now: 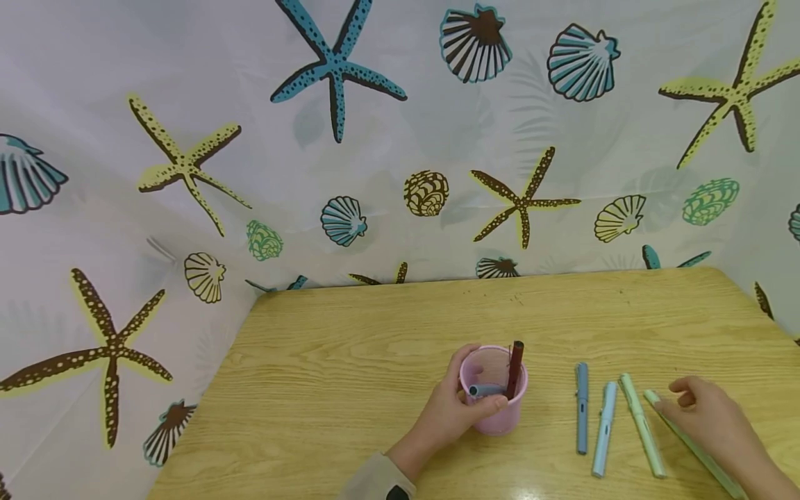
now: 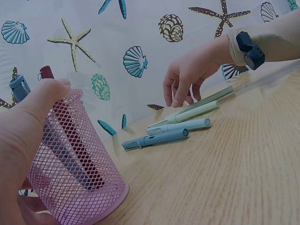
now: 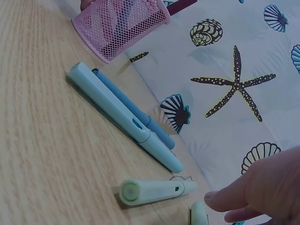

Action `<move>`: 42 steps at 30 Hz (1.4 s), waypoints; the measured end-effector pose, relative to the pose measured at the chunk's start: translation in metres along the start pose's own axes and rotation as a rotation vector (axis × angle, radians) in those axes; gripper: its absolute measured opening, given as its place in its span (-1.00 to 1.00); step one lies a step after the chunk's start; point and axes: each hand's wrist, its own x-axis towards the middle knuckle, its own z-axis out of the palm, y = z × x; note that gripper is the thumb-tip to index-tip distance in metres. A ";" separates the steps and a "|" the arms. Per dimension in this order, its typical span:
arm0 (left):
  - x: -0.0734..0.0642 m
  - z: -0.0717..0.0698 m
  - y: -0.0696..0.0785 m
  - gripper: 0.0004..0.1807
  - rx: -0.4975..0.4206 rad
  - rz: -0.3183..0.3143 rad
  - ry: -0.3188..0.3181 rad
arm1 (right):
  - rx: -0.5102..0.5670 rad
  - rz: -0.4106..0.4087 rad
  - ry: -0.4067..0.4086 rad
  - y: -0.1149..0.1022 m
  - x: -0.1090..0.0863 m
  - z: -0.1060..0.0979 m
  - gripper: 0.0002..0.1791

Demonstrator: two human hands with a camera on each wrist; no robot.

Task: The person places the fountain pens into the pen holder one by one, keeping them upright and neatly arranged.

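My left hand (image 1: 442, 415) grips a pink mesh pen cup (image 1: 500, 421), thumb over the near rim and fingers around the far left side. Inside the cup lean a dark red pen (image 1: 515, 369) and a blue-grey pen (image 1: 490, 390). Over on the right, my right hand (image 1: 715, 420) hovers with loosely bent fingers above a pale green pen (image 1: 696, 450), its thumb close to the pen's upper end. In the left wrist view those fingers (image 2: 180, 91) point down and hold nothing.
Left of that pen, a light green pen (image 1: 642, 425), a light blue pen (image 1: 604, 429) and a darker blue pen (image 1: 582, 408) lie roughly side by side on the wooden table (image 1: 350, 361). A white curtain (image 1: 387, 153) with shells and starfish stands behind.
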 end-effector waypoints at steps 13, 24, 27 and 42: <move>0.000 0.000 -0.001 -0.23 -0.002 0.007 0.000 | -0.033 -0.032 -0.046 0.005 0.002 0.008 -0.50; 0.001 0.000 0.000 -0.22 0.001 0.012 0.006 | -0.034 -0.010 -0.039 0.005 0.004 0.009 -0.58; 0.000 0.000 0.000 -0.22 0.003 0.012 0.004 | -0.022 -0.014 -0.013 0.004 0.004 0.008 -0.58; 0.000 0.000 0.001 -0.21 0.010 0.011 0.004 | 0.049 -0.064 0.147 -0.017 0.001 0.009 -0.59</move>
